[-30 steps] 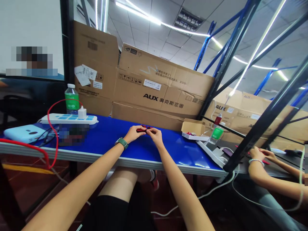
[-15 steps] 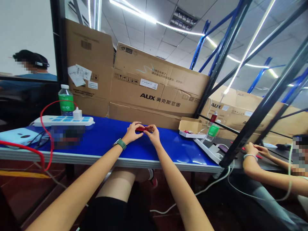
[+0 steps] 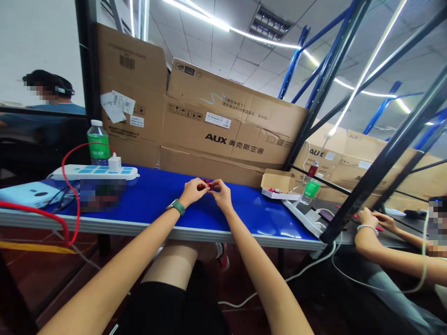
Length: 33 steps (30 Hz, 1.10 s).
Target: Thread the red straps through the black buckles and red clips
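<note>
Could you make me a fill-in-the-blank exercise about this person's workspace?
1. The left hand and right hand hold a small object whose color is ____.
2. The watch is worn on the person's ____ wrist.
3. The bottle near the white plug has a ____ label.
4. Three large letters on the cardboard read ____.

Missing words: red; left; green; AUX.

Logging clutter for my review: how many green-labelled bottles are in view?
2: left bottle behind the power strip, right bottle beside the open box; others may be hidden.
</note>
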Available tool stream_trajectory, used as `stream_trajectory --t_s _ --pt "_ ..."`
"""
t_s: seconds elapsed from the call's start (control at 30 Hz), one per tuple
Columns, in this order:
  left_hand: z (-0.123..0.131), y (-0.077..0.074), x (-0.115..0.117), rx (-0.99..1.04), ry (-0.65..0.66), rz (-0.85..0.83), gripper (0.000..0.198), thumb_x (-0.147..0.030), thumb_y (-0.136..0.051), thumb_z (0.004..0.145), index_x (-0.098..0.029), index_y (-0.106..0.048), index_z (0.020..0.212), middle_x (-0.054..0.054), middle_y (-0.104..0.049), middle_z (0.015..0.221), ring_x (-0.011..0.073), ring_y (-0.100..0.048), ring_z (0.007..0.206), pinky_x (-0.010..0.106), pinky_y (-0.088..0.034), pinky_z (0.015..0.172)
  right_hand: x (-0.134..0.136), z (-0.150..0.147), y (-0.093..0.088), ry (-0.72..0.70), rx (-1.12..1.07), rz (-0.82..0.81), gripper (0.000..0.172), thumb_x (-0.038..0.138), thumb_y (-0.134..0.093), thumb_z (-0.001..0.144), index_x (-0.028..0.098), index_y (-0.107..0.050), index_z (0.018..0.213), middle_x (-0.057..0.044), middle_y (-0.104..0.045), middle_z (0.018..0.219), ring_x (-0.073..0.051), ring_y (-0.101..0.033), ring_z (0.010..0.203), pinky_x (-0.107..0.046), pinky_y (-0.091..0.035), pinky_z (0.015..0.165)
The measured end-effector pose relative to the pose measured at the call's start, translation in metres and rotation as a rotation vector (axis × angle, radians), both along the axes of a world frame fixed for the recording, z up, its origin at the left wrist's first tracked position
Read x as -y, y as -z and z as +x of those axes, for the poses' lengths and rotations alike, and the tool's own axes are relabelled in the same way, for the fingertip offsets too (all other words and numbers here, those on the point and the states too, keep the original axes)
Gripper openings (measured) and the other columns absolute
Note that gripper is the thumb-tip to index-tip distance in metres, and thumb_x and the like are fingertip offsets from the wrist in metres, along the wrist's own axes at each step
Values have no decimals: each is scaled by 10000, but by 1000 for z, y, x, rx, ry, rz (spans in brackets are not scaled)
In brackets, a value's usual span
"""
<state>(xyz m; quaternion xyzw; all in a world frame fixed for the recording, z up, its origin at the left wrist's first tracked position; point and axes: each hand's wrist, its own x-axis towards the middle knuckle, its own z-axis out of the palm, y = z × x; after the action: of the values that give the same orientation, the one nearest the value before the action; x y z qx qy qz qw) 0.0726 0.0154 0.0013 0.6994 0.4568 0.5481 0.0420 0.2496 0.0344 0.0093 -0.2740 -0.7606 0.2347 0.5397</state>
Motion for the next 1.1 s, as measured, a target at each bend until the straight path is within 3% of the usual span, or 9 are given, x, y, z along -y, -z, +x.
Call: stream_trajectory --t_s 0.13,0.23,0.33,0.77,1.0,1.1 --pt "-2 0 -2 57 33 -54 187 -381 -671 772 -207 -740 772 48 -734 883 205 -657 832 313 -486 811 3 -3 1 -2 93 105 250 213 -661 795 239 -610 1038 -39 -678 1059 -207 -642 964 -324 -520 888" --pt "-4 0 -3 47 -43 -95 153 -352 -685 727 -212 -744 746 33 -749 888 208 -672 852 311 -483 828 7 -6 -1 48 234 225 318 102 -602 792 226 -610 1085 -57 -658 1085 -216 -608 1034 -364 -483 982" --pt "-6 1 -5 51 -129 -123 160 -366 -684 725 -222 -753 742 28 -762 909 217 -683 879 313 -478 840 9 -7 -3 95 306 286 389 36 -538 800 222 -599 1136 -74 -630 1113 -220 -586 1066 -366 -482 986" --pt "-8 -2 -7 198 -100 -147 154 -324 -665 686 -191 -742 692 59 -776 845 240 -710 852 326 -520 825 4 -12 5 130 370 269 544 -61 -443 768 205 -515 1236 -103 -509 1235 -201 -537 1145 -358 -508 990" --pt "-10 -2 -10 271 -132 -213 174 -353 -696 655 -184 -728 680 78 -768 816 266 -706 841 353 -516 815 6 -12 4 174 412 321 486 -17 -459 817 199 -530 1247 -115 -550 1182 -226 -543 1138 -392 -493 1015" --pt "-11 0 -13 297 -32 -233 191 -370 -677 664 -183 -704 694 80 -757 844 265 -695 861 363 -512 837 2 -8 5 113 397 326 476 7 -457 837 203 -521 1266 -118 -543 1211 -225 -540 1159 -401 -479 1033"
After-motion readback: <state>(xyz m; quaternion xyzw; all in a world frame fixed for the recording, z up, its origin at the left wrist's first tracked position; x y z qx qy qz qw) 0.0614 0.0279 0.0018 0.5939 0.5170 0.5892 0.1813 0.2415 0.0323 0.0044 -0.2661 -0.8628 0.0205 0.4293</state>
